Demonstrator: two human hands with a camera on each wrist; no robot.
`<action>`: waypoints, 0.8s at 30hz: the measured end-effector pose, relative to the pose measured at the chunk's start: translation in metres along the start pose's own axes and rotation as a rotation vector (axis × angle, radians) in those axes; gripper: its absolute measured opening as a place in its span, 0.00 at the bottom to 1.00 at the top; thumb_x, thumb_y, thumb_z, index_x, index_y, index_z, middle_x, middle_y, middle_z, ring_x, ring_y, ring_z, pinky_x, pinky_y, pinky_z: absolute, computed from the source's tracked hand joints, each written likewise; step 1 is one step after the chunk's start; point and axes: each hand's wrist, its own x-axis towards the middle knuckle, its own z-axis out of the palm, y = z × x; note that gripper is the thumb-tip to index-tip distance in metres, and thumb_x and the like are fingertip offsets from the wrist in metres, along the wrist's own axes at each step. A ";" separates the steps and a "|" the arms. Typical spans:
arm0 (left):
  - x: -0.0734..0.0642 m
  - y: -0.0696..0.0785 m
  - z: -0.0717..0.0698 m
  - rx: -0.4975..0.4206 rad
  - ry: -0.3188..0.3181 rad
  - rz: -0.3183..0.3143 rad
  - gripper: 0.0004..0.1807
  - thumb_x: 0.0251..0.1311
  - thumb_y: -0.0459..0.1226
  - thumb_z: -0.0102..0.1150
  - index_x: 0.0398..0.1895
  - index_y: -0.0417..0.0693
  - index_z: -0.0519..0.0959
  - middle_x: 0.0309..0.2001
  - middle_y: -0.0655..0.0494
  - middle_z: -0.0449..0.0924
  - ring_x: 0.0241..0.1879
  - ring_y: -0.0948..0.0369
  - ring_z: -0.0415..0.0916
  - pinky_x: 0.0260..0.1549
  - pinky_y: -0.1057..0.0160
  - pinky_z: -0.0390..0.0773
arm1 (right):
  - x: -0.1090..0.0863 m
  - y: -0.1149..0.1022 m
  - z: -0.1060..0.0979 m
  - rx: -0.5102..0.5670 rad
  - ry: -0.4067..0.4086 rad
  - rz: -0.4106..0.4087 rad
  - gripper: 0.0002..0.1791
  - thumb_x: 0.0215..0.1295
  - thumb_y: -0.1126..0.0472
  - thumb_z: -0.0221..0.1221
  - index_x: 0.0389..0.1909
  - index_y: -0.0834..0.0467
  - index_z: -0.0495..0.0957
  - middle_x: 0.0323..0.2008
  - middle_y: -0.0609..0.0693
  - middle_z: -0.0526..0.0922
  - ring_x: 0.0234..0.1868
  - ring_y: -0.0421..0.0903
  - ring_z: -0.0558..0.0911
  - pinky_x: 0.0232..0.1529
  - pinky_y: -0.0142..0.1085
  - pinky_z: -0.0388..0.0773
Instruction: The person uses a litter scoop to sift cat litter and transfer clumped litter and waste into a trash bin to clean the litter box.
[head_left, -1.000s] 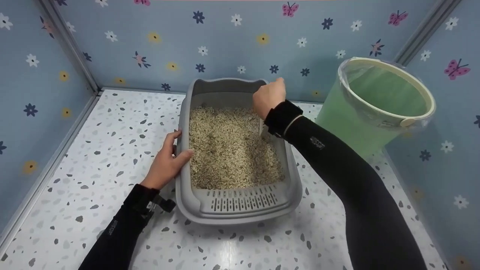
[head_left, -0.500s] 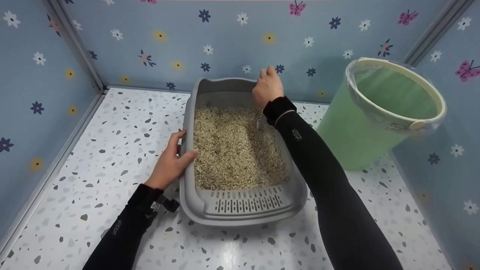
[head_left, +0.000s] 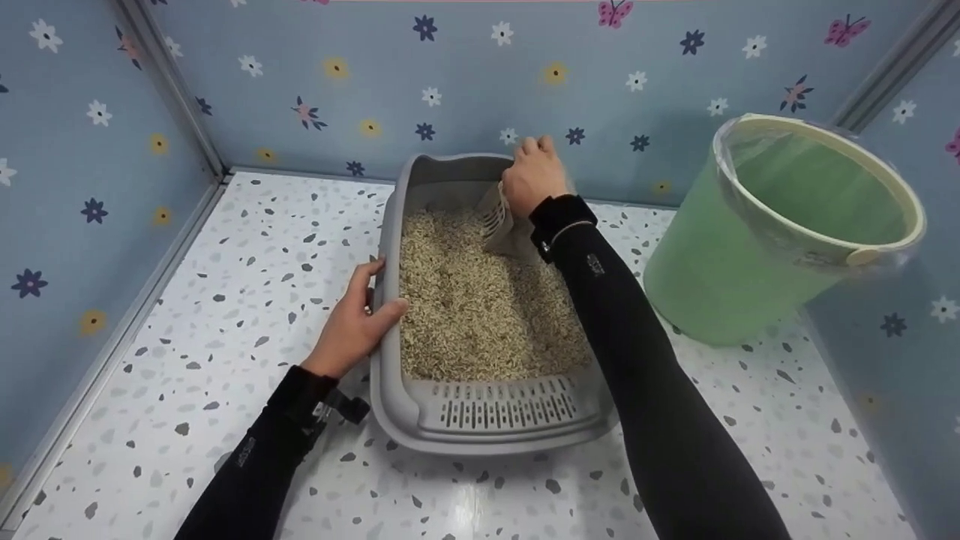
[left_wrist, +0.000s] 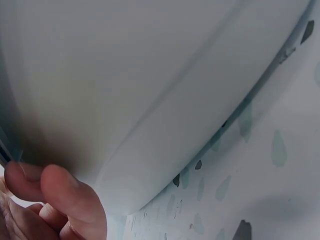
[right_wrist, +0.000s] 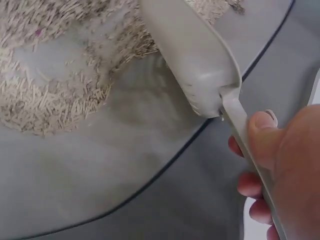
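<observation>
A grey litter box (head_left: 510, 442) filled with pale pellet litter (head_left: 472, 322) stands on the floor. My left hand (head_left: 349, 330) grips its left rim, thumb over the edge and fingers outside; in the left wrist view the curled fingertips (left_wrist: 70, 187) lie against the wall. At the far right corner my right hand (head_left: 536, 180) holds a beige slotted litter scoop (head_left: 495, 217). The right wrist view has the fingers wrapped round the scoop's handle (right_wrist: 240, 125), its bowl (right_wrist: 195, 55) tilted against the litter. Bare tray bottom (right_wrist: 135, 120) shows beside the bowl.
To the right stands a green bin (head_left: 720, 277) with a clear plastic liner over its cream rim. Flower-patterned wall panels (head_left: 300, 157) enclose the left, back and right sides. Speckled white floor (head_left: 225, 300) surrounds the box.
My right hand has turned the scoop and shifted it left along the box's far end, so its slotted bowl shows. The left hand keeps its grip. The head view has swung slightly left.
</observation>
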 end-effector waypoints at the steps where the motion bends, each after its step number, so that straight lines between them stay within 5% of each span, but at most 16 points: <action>1: 0.000 0.000 0.000 -0.003 0.000 -0.004 0.45 0.77 0.51 0.66 0.90 0.66 0.56 0.51 0.39 0.79 0.42 0.44 0.84 0.33 0.49 0.93 | 0.001 0.000 0.003 0.022 0.004 0.010 0.24 0.90 0.53 0.50 0.33 0.60 0.84 0.48 0.60 0.81 0.57 0.61 0.70 0.69 0.57 0.61; 14: -0.001 -0.001 0.001 0.012 -0.001 0.002 0.44 0.77 0.50 0.66 0.90 0.66 0.57 0.51 0.39 0.80 0.42 0.44 0.85 0.33 0.49 0.93 | 0.005 -0.024 0.028 0.136 0.034 0.068 0.18 0.86 0.54 0.53 0.47 0.63 0.85 0.56 0.65 0.82 0.64 0.65 0.73 0.72 0.62 0.63; 24: 0.000 0.000 0.000 0.010 -0.001 0.016 0.45 0.76 0.54 0.66 0.90 0.64 0.57 0.54 0.40 0.81 0.46 0.46 0.85 0.39 0.48 0.92 | 0.007 -0.035 0.035 0.210 0.086 0.083 0.22 0.90 0.49 0.52 0.51 0.62 0.87 0.55 0.66 0.80 0.61 0.65 0.73 0.69 0.62 0.63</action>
